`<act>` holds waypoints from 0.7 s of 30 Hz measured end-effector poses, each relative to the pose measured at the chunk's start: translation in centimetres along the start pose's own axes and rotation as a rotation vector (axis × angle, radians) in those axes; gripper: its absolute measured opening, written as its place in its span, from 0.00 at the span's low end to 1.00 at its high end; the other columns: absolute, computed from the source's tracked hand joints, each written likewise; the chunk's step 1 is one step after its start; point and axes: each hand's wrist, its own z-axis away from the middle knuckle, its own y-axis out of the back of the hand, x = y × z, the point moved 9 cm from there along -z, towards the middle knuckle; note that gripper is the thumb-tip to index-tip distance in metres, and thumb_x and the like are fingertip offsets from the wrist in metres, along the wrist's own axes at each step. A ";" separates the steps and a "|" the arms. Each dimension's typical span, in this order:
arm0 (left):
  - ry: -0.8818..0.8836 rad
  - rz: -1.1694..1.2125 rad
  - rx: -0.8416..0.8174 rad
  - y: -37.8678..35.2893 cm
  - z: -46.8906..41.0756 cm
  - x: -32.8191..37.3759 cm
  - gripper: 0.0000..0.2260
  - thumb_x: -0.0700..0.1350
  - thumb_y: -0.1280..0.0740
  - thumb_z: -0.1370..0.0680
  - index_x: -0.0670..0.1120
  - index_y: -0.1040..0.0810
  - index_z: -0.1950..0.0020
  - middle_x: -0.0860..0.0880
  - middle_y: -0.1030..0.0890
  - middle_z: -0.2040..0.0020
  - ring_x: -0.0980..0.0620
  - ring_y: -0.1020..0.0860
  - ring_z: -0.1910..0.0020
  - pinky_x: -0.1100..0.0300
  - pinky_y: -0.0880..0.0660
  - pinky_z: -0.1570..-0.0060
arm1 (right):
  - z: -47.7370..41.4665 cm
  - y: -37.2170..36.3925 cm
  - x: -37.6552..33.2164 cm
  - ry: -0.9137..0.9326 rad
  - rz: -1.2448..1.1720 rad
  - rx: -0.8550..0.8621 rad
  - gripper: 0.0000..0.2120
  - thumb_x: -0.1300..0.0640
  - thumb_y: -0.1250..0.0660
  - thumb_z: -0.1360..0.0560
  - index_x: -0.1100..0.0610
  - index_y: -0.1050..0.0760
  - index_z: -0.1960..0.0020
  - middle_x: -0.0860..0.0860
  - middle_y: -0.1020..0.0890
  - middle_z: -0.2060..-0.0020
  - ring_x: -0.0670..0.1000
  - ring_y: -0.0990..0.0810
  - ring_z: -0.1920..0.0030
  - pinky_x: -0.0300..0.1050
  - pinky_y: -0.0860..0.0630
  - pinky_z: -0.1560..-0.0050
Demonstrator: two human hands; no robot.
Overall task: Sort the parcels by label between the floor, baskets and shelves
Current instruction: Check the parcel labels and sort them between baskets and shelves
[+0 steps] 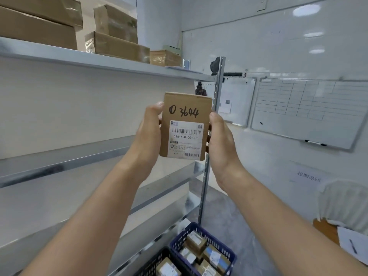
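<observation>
Parcel (186,108): small brown box, upright, its face to the camera, held up in front of the rack (205,176) at its front post, below the top shelf.
Marking: "3644" is handwritten across the upper face. Below it is a white label (186,139) with barcodes and the print 516-K20-00-081.
Left hand (148,134): grips the parcel's left edge, with the thumb on the front near the top corner and the fingers wrapped behind.
Right hand (221,140): grips the right edge, with the thumb against the side and the fingertips curled round the back.
Blue basket (219,242): on the floor at the foot of the rack's post, holding several small labelled parcels.
Dark basket (151,263): right beside the blue one, in front of the rack's lowest shelf, with a labelled parcel showing inside.
Boxes (117,44): large cardboard ones stacked on the rack's top shelf.
Whiteboard (306,110): on the wall right of the rack, ruled with a grid. A smaller board (237,100) hangs between it and the post.
</observation>
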 end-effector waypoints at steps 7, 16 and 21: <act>0.048 -0.005 0.037 -0.7 -4.9 -4.7 0.23 0.57 0.53 0.15 0.60 0.18 0.52 0.57 0.14 0.57 0.57 0.17 0.57 0.54 0.25 0.55 | -5.3 0.1 4.1 -0.038 0.015 -0.002 0.23 0.42 0.52 0.10 0.47 0.21 0.31 0.45 0.12 0.46 0.43 0.14 0.48 0.37 0.19 0.56; 0.089 -0.001 0.172 4.2 -15.7 -14.0 0.18 0.56 0.52 0.15 0.57 0.23 0.48 0.62 0.15 0.62 0.63 0.17 0.64 0.56 0.26 0.57 | -15.5 -5.7 12.1 -0.064 0.060 -0.056 0.23 0.43 0.52 0.09 0.50 0.27 0.24 0.44 0.14 0.45 0.42 0.16 0.49 0.35 0.22 0.59; 0.164 -0.006 0.247 6.6 -20.6 -19.0 0.17 0.56 0.50 0.15 0.53 0.23 0.42 0.60 0.15 0.63 0.62 0.17 0.65 0.55 0.25 0.57 | -20.8 -8.9 16.6 -0.087 0.050 -0.065 0.23 0.44 0.50 0.10 0.54 0.26 0.25 0.46 0.13 0.47 0.36 0.15 0.57 0.30 0.23 0.66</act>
